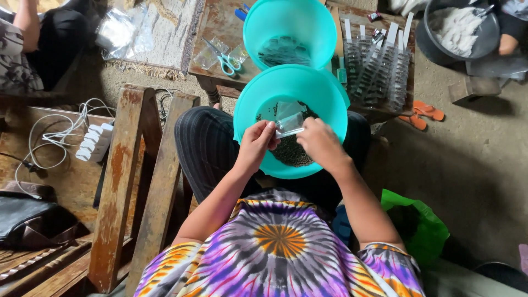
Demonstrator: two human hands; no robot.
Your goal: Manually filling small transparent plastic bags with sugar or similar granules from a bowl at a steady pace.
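Note:
A teal plastic bowl [258,104] rests on my lap and holds a heap of small dark grains [291,153]. Over it, my left hand [256,144] and my right hand [320,142] together pinch a small clear plastic packet [290,124], one hand at each end. A second teal bowl [308,22] stands farther off on a low wooden table [212,33] and holds dark filled packets.
Teal-handled scissors [226,61] and rows of filled clear packets [377,71] lie on the table. A wooden chair frame [126,181] and a white power strip [93,142] are at my left. A green bag [421,223] lies right, a grey basin [440,41] far right.

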